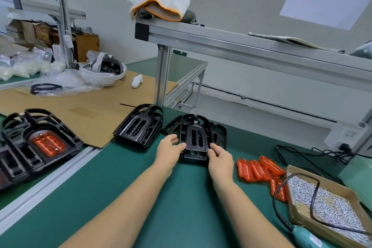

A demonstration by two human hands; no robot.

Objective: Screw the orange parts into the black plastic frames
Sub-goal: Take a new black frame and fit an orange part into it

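A black plastic frame [196,137] lies on top of a pile of frames on the green mat, straight ahead. My left hand [170,148] touches its left edge with fingers slightly bent. My right hand [220,157] pinches its lower right edge between thumb and fingers. A second stack of black frames [138,127] sits to the left. Several orange parts [259,169] lie in a heap to the right. At far left, finished frames [40,143] hold an orange part [48,144].
A cardboard box of small screws [322,205] stands at the right with a black cable across it. A teal electric screwdriver [308,237] lies at the bottom right. An aluminium post [162,78] rises behind the frames. Brown cardboard [84,106] covers the left table.
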